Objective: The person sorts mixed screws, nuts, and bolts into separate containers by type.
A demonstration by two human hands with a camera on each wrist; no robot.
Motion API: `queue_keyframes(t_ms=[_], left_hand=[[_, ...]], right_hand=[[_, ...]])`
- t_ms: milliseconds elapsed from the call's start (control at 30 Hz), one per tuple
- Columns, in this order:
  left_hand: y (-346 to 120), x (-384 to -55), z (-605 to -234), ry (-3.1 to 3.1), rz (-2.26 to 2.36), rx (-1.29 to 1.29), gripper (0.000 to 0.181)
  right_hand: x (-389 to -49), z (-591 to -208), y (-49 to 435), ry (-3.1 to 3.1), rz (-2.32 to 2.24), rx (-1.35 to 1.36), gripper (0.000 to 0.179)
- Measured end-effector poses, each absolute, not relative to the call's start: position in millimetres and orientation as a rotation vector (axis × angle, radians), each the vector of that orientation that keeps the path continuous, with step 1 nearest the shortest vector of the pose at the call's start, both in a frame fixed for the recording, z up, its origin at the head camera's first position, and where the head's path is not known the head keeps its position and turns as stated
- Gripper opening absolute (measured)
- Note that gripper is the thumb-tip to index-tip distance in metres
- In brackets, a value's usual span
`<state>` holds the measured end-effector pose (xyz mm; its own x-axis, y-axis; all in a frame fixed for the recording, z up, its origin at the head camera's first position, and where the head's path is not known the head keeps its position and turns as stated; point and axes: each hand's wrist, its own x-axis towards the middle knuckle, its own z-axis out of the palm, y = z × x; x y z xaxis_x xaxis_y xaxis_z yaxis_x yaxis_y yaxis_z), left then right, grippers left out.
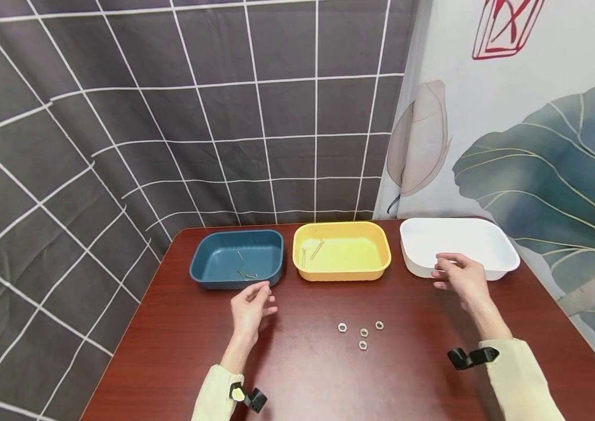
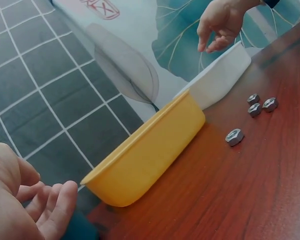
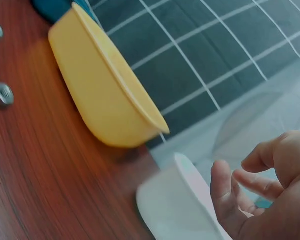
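Note:
My left hand (image 1: 250, 307) hovers just in front of the blue tray (image 1: 208, 283), fingers loosely bent and nothing visible between them. Several small metal screws (image 1: 247, 276) lie in that tray. Over the front rim of the white tray (image 1: 497, 273) is my right hand (image 1: 466, 280). In the right wrist view its thumb and fingers (image 3: 222, 187) are apart, without anything between them. Between the hands, nearer the front, several hex nuts (image 1: 363, 332) sit on the dark red table (image 1: 308, 374); they look like shiny metal in the left wrist view.
A yellow tray (image 1: 342, 276) stands between the blue and white ones, with two slender pale bolts (image 1: 317, 249) inside. Behind the table hang a dark gridded cloth (image 1: 287, 111) and a pale curtain with leaf prints (image 1: 555, 158). Each sleeve carries a black wrist camera.

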<state>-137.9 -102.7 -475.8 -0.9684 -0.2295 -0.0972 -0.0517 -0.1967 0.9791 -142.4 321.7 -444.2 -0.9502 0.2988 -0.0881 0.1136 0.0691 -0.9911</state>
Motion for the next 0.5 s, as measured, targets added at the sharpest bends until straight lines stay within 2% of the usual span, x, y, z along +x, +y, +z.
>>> queue_keyframes(t_ms=[167,333,500], left_hand=[[-97,-136,-479,-1.954,-2.308,0.327,0.027],[-90,-135,-483,-2.073,-2.197,0.303,0.023],[-82,-132,-488,-2.235,-2.087,0.236,0.024]], right_hand=[[-136,-446,352,-2.156,1.961,-0.532,0.034],[-133,-443,380,-1.931,2.029,-0.700,0.009],[-129,-440,399,-1.786,2.059,-0.868,0.008]])
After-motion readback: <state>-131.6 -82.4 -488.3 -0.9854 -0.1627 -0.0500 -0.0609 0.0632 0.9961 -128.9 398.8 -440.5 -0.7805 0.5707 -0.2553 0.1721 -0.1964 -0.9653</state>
